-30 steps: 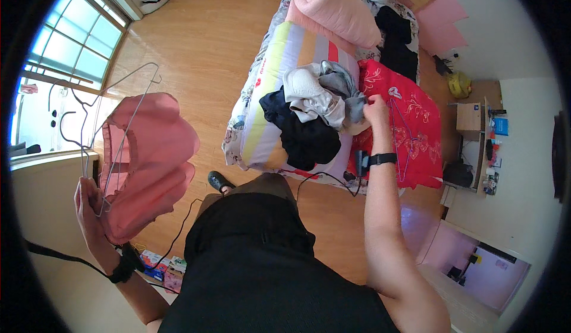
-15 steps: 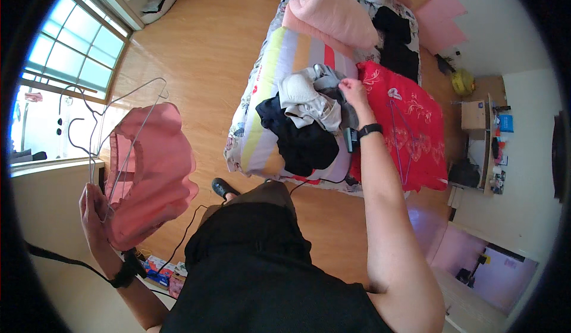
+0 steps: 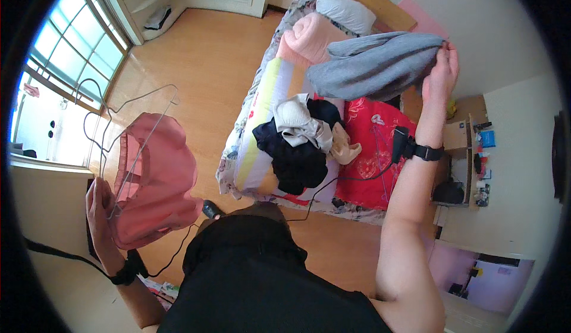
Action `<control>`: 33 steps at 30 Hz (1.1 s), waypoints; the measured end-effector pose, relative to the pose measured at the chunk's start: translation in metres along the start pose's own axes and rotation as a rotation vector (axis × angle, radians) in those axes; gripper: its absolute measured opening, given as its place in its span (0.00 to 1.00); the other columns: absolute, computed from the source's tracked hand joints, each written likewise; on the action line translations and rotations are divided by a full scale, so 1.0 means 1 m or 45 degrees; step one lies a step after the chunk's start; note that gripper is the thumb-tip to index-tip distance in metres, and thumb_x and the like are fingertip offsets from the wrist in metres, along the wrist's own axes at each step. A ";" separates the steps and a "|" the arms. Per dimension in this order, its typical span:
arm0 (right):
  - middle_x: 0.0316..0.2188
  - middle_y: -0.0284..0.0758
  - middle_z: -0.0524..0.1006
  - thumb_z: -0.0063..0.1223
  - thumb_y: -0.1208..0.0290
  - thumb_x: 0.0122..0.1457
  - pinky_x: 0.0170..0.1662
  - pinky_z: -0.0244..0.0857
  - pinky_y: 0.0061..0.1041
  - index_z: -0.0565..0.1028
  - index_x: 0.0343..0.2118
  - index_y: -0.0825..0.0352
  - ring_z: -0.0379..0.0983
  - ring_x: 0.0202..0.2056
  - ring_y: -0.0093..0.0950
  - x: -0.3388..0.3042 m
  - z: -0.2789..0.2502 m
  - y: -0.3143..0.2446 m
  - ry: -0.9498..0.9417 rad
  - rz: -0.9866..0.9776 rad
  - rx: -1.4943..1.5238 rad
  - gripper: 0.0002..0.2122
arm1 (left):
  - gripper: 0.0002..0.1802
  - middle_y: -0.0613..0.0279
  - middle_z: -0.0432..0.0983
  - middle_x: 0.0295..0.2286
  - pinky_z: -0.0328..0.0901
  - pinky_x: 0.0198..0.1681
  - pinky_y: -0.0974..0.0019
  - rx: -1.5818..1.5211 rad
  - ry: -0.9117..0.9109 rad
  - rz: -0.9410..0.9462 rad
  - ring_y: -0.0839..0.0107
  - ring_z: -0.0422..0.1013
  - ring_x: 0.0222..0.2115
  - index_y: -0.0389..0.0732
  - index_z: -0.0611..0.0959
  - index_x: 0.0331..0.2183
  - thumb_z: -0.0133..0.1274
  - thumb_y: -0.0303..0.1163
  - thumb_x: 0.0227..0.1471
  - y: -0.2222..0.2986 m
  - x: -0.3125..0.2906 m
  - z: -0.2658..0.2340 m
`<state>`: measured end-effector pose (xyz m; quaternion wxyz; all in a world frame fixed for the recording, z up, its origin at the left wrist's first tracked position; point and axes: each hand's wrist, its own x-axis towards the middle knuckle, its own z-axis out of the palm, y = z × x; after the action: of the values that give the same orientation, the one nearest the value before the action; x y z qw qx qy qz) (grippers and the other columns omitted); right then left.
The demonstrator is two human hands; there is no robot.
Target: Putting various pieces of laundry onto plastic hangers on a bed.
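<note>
My left hand (image 3: pixel 100 205), at the left by the window wall, is closed round thin wire hangers (image 3: pixel 143 139). A pink garment (image 3: pixel 163 184) with a gathered edge hangs with them beside that hand. Raised high over the far right of the bed, my right hand (image 3: pixel 440 74) grips one end of a grey knit garment (image 3: pixel 375 65), which stretches leftward through the air. Beneath it on the bed lies a heap of clothes: a light grey-white piece (image 3: pixel 294 119), black clothing (image 3: pixel 297 166) and a beige piece (image 3: pixel 344 145).
The bed also carries a rolled pink quilt (image 3: pixel 312 38), a white pillow (image 3: pixel 345 10) and a red cloth (image 3: pixel 369 166) with a purple hanger on it. A black cable (image 3: pixel 309 205) crosses the bed's near edge. Shelves (image 3: pixel 467 160) stand along the right wall.
My right hand has lifted the grey garment out of the heap, up and to the right. A beige piece now shows in the heap. My left hand keeps its hold on the hangers.
</note>
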<state>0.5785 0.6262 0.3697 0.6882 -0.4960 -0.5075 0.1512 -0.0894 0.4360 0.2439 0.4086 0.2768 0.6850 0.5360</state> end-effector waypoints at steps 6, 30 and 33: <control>0.41 0.34 0.73 0.44 0.70 0.63 0.49 0.61 0.26 0.71 0.43 0.69 0.67 0.43 0.25 0.005 0.048 -0.108 0.005 0.014 0.417 0.10 | 0.03 0.72 0.64 0.28 0.59 0.28 0.80 0.547 -0.062 0.934 0.85 0.61 0.27 0.44 0.72 0.34 0.48 0.31 0.58 -0.007 -0.007 0.036; 0.31 0.32 0.75 0.43 0.69 0.61 0.40 0.66 0.19 0.72 0.42 0.68 0.71 0.33 0.19 -0.144 0.259 -0.212 -1.047 0.524 0.335 0.11 | 0.13 0.72 0.74 0.27 0.63 0.31 0.77 -0.363 -0.779 0.347 0.83 0.67 0.29 0.33 0.80 0.35 0.53 0.35 0.56 0.034 -0.009 0.099; 0.31 0.32 0.76 0.41 0.71 0.61 0.40 0.69 0.21 0.72 0.46 0.68 0.74 0.32 0.21 -0.145 0.248 -0.213 -1.067 0.673 0.811 0.13 | 0.15 0.73 0.72 0.25 0.60 0.28 0.80 -0.408 -0.731 0.300 0.86 0.66 0.26 0.34 0.78 0.35 0.58 0.37 0.53 0.038 0.003 0.087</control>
<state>0.2413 0.5564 0.4668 0.4832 -0.2723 -0.5249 0.6456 -0.0192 0.4932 0.2717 0.5582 0.4259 0.4124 0.5804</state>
